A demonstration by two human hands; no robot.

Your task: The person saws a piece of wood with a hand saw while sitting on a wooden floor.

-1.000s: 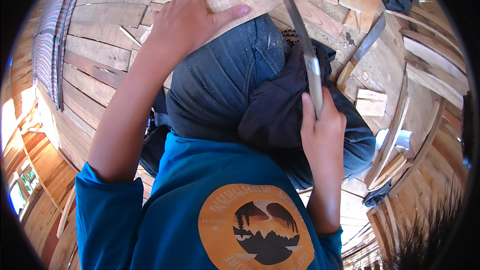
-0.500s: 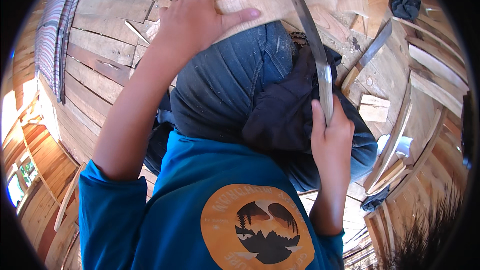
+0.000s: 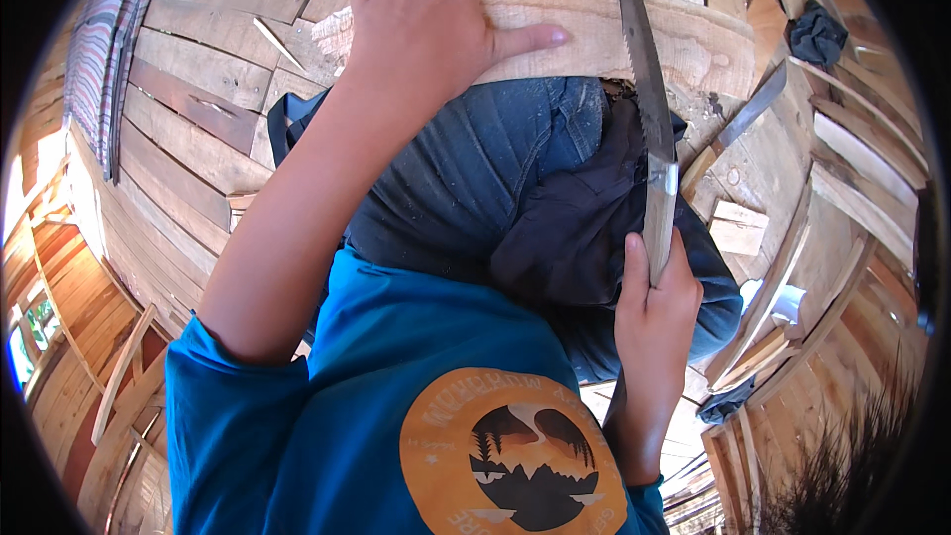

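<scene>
Thumb and blade: Eyes here first, from my distant seat: the left hand's point(image 3: 426, 30) thumb lies on top of the board point(image 3: 589, 20), tip toward the saw point(image 3: 653, 104), whose teeth face that same side. A sideways jump of the blade could, I judge, catch that thumb.
Leg at the edge: The jeans point(image 3: 475, 159) sit right up against the board's near edge in my view; if the teeth skidded off there, I'd fear for the knee.
Binding: If the board rolled under the left hand, I reckon the steel could pinch or bend.
Left grip: Clamped on the board, thumb above, fingers at the far edge; what they do underneath, I can't tell.
Right grip: The right hand point(image 3: 659, 302) is wrapped around the saw's pale handle, thumb up its left side.
Board's place: There it is, just beyond the lap, running left to right, with the blade crossing it right of the left hand.
Board's look: Pale, warm-toned, wavy darker grain right of the blade, a ragged left end. How deep the teeth sit, if at all, I can't make out.
</scene>
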